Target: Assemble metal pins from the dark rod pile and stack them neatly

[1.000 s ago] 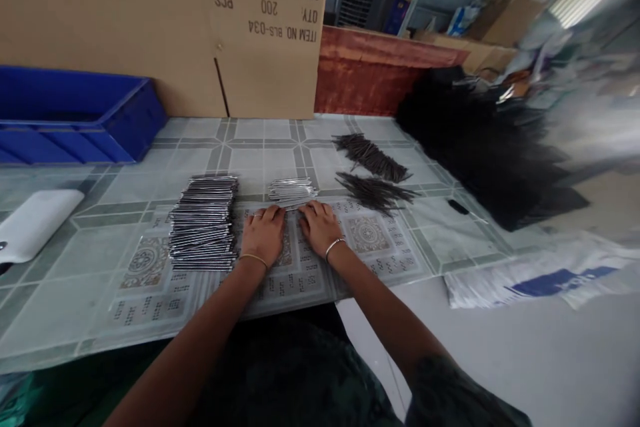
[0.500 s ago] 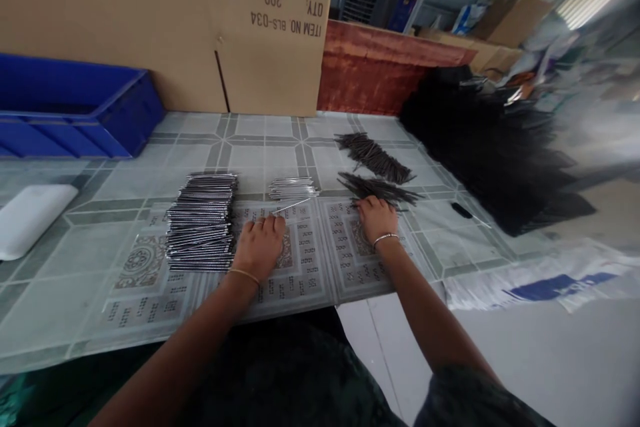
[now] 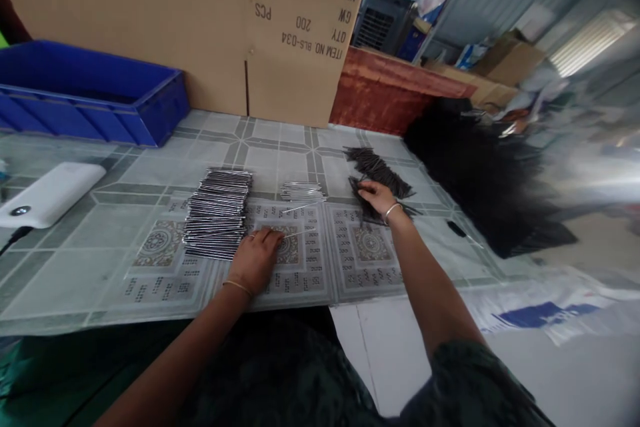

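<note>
My left hand point(image 3: 257, 257) is closed on a thin silver rod point(image 3: 300, 234) that points right over the patterned mat point(image 3: 325, 273). Just left of this hand lies a thick stack of dark, shiny ridged rods point(image 3: 219, 213). Ahead of it are a smaller pile of plain silver rods point(image 3: 303, 191) and one loose rod. At the nearer heap of thin dark strips point(image 3: 373, 212), my right hand point(image 3: 379, 199) has thumb and fingers pinched together; what lies between them is too small to make out. A second dark heap point(image 3: 380, 170) sits behind it.
A blue crate point(image 3: 150, 113) stands at the back left before a tall cardboard sheet point(image 3: 290, 90). A white power bank point(image 3: 60, 193) with a cable lies at the left. To the right are a small black tool point(image 3: 456, 228) and a large black mass point(image 3: 470, 173).
The view has shifted, moving the scene slightly right. My left hand has drawn back toward me with a rod. My right hand has changed from reaching over the near dark heap to pinching at its left end.
</note>
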Tool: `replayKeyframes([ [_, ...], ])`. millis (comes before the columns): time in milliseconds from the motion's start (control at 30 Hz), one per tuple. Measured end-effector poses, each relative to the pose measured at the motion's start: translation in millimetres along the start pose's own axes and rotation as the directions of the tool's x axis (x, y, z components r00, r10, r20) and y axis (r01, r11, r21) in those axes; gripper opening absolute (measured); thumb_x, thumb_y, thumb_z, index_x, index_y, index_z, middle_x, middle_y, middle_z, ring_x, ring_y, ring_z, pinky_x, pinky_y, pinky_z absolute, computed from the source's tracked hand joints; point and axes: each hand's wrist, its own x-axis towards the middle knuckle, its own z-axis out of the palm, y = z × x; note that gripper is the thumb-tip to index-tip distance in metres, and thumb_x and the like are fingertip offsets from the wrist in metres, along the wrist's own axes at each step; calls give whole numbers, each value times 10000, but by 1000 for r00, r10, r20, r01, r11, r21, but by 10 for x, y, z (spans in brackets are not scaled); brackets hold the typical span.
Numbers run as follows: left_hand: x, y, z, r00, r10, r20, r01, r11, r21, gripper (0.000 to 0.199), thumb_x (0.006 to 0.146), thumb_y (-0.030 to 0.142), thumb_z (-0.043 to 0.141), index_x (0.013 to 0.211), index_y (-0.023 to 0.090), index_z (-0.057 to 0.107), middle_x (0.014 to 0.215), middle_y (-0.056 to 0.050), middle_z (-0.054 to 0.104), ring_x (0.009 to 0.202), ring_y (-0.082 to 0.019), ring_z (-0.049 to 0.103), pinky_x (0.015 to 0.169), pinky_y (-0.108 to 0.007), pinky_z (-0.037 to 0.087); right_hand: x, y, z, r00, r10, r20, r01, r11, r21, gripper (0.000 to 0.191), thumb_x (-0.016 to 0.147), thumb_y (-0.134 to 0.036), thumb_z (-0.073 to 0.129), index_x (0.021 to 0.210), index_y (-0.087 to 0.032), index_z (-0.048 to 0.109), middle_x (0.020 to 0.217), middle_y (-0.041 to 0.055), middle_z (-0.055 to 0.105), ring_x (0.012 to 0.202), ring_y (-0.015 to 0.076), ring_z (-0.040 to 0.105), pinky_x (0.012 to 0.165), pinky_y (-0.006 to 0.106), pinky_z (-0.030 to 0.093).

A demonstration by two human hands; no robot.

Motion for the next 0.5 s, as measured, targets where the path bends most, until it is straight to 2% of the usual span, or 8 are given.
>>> replayKeyframes([
  [200, 6, -13, 9, 1000, -12, 1, 12, 1000, -20, 317, 986, 262, 356, 1093, 176, 642, 1054, -110, 661, 921, -251, 613, 841, -393, 489, -14, 8, -49, 999, 43, 33, -47, 994, 102, 376, 719, -422, 699, 961, -136, 726, 897, 73, 740, 775, 179, 664, 770, 329, 528],
  [367, 19, 3, -26, 1000, -10, -4, 9, 999, -45, 306, 983, 265, 366, 1064, 177, 647, 1038, -103, 662, 923, -251, 607, 861, -393, 480, -122, 26, 70, 1000, -18, 16, 16, 992, 122, 309, 758, -399, 682, 954, -168, 743, 977, 61, 742, 906, 181, 665, 913, 340, 500],
  [500, 27, -17, -9, 1000, 4, -25, -5, 999, -42, 307, 980, 279, 367, 1063, 180, 646, 1028, -102, 666, 906, -250, 609, 849, -394, 487, -90, -11, 183, 997, -61, -52, 67, 989, 128, 334, 824, -403, 612, 1031, -171, 731, 1018, 55, 736, 917, 181, 663, 931, 348, 498],
])
